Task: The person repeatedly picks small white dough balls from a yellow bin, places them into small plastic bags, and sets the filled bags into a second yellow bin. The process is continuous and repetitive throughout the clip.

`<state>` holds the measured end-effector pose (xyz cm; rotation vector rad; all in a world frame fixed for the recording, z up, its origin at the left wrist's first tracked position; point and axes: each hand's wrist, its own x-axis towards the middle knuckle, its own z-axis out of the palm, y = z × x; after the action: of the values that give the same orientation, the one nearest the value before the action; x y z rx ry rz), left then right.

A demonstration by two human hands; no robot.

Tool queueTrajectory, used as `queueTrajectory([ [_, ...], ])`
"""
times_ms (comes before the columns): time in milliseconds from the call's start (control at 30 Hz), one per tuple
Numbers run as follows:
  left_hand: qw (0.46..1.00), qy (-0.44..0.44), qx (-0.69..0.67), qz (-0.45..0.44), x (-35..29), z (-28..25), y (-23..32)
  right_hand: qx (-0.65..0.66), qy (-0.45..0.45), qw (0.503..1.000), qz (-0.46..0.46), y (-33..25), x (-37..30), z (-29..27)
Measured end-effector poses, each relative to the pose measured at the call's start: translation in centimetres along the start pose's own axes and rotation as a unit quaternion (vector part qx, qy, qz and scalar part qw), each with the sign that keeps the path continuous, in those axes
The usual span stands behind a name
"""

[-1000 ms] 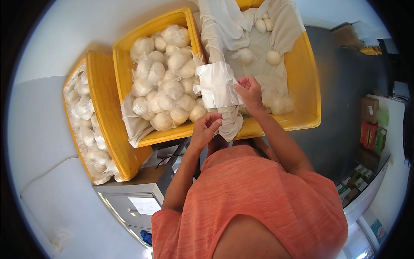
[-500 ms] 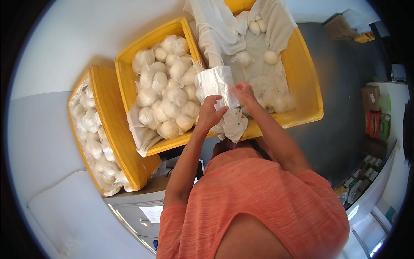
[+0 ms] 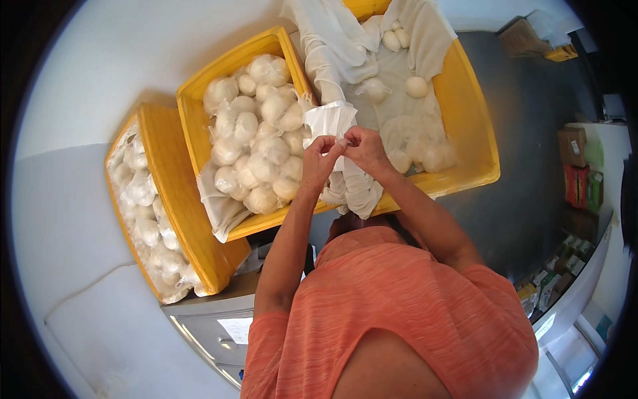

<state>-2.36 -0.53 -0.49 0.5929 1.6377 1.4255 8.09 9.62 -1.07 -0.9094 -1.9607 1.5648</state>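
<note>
Yep, pinching the white plastic bags (image 3: 331, 118) from the near side, with left hand (image 3: 317, 161) and right hand (image 3: 367, 153) equally close.

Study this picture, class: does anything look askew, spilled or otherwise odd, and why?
One thing: the off-white fabric cloth in the large yellow plastic bin on the right lies askew, bunched over the left rim while much of the right inner wall is bare. I see nothing spilled.

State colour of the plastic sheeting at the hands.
Whitish; the plastic sheeting shows best in the head view.
</note>
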Motion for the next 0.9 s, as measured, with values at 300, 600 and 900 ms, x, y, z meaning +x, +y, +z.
queueTrajectory([
  [300, 0.972, 0.193, -0.132, -0.016, -2.5, -7.3, 2.9, 0.014, 0.171, 0.980, 0.102, 2.9, 1.2, -5.7],
  [600, 0.945, 0.273, -0.145, 0.109, -8.4, -9.8, 6.7, -0.310, -0.125, 0.869, -0.365, 2.5, 0.8, 7.1],
  [900, 0.912, 0.270, -0.230, 0.205, -19.1, -13.4, 13.0, 0.264, -0.367, 0.888, 0.083, -8.2, -1.0, 10.4],
])
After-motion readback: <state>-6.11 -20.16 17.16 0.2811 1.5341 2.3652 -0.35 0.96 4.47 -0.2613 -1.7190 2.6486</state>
